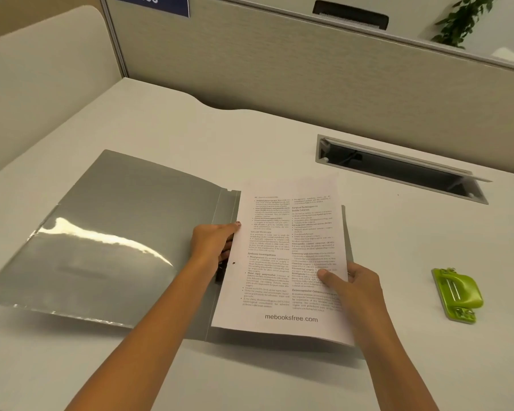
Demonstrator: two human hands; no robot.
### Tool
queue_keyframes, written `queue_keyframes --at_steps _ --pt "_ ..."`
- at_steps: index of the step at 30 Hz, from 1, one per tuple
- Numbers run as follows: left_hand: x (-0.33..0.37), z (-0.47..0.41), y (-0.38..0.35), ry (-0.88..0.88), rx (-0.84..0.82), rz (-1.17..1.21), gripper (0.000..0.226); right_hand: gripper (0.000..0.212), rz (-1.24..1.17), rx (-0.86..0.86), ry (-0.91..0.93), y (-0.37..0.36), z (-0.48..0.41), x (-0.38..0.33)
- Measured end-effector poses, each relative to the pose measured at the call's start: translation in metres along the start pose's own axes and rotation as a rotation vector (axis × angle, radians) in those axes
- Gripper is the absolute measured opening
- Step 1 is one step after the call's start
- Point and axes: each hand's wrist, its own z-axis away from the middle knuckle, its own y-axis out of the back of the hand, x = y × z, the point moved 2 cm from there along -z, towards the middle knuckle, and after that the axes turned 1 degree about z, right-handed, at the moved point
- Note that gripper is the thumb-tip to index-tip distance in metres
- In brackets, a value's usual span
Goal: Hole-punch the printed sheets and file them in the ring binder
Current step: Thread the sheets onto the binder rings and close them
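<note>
Left hand (pixel 212 241) and right hand (pixel 353 280) pinch sheets (pixel 285 247) over binder (pixel 116 232); hole punch (pixel 457 295) at 3 o'clock; skew risks tearing the punched hole (pixel 234 263)

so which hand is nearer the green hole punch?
Right. The right hand grips the right edge of the printed sheets, on the side of the green hole punch. The left hand is at their left edge by the binder spine, farther off.
</note>
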Motion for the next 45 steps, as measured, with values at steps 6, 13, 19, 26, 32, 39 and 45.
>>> queue_keyframes --at_steps 6,13,19,26,32,39,45 --pt "0.005 0.001 -0.002 0.087 -0.063 0.021 0.012 0.024 0.018 0.006 -0.019 0.002 -0.002 0.002" --pt "0.004 0.005 0.001 0.029 -0.035 -0.084 0.014 0.021 0.018 0.006 -0.038 0.007 -0.004 0.009" --pt "0.005 0.029 0.022 -0.311 0.203 -0.506 0.011 0.021 -0.016 -0.006 -0.058 0.006 -0.006 0.012" --pt "-0.017 0.058 0.039 0.048 0.164 0.138 0.021 0.019 -0.050 0.004 -0.044 0.006 -0.003 0.013" --pt "-0.036 0.072 0.037 0.148 -0.143 0.002 0.026 0.021 -0.042 0.014 -0.040 0.004 0.001 0.011" --pt "-0.034 0.065 0.028 0.128 -0.099 0.050 0.022 0.021 -0.019 0.028 -0.005 0.004 0.007 0.002" --pt "-0.040 0.061 0.030 0.106 -0.083 0.050 0.019 0.021 0.005 0.040 0.021 0.003 0.013 -0.008"
